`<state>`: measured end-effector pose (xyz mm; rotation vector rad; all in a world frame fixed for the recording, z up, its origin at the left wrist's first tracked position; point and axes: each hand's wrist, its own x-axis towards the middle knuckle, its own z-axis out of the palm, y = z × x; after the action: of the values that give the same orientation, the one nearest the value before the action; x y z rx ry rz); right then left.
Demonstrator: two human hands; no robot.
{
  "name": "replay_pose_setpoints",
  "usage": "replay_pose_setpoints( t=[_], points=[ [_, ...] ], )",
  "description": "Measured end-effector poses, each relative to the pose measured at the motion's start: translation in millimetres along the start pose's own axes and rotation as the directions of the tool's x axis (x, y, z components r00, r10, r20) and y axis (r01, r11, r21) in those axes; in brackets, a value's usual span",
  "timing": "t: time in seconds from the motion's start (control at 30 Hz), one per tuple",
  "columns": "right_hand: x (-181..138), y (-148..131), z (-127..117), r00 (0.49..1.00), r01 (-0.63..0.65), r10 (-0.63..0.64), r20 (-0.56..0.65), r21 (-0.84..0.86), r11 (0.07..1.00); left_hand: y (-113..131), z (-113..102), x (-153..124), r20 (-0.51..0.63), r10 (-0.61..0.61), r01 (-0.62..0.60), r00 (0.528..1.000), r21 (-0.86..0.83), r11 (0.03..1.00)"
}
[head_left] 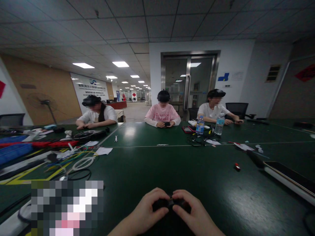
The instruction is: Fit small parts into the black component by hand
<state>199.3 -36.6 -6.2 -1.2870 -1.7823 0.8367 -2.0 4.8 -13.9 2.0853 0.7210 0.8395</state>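
My left hand and my right hand meet low in the middle of the view, close above the green table. Between their thumbs and fingers they grip a small black object, one hand at each end. Its middle part shows between the fingertips; the rest is covered by the hands or lost in dark shadow, so its kind is unclear. Both hands are closed on it, with thumbs on the near side and index fingers on the far side.
Cables, a blue tray and a wrench lie on the left. A small red item and a flat dark-screened device are on the right. Bottles stand farther back; three people sit across the table.
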Motion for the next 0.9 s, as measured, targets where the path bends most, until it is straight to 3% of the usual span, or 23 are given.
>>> replay_pose_setpoints(
  t=[0.23, 0.5, 0.67, 0.9],
  points=[
    [1.3, 2.8, 1.5, 1.0, 0.001, -0.001, 0.012, 0.012, 1.0, -4.4, 1.4, -1.0, 0.002, -0.038, 0.038, 0.999, 0.036, 0.999],
    [0.7, 0.1, 2.0, 1.0, 0.002, -0.003, 0.029, 0.024, 1.0, 2.5, -0.2, -2.2, 0.022, -0.186, 0.186, 0.982, 0.005, 0.983],
    [0.0, 0.2, 0.4, 1.0, -0.002, 0.001, 0.031, 0.019, 1.0, 2.5, -0.6, -2.1, 0.009, -0.152, 0.151, 0.988, 0.017, 0.988],
    [0.9, 1.1, 1.5, 1.0, 0.004, -0.004, 0.019, 0.021, 1.0, -1.4, 0.5, -0.7, 0.012, 0.026, -0.026, 1.0, -0.022, 0.999]
  ],
)
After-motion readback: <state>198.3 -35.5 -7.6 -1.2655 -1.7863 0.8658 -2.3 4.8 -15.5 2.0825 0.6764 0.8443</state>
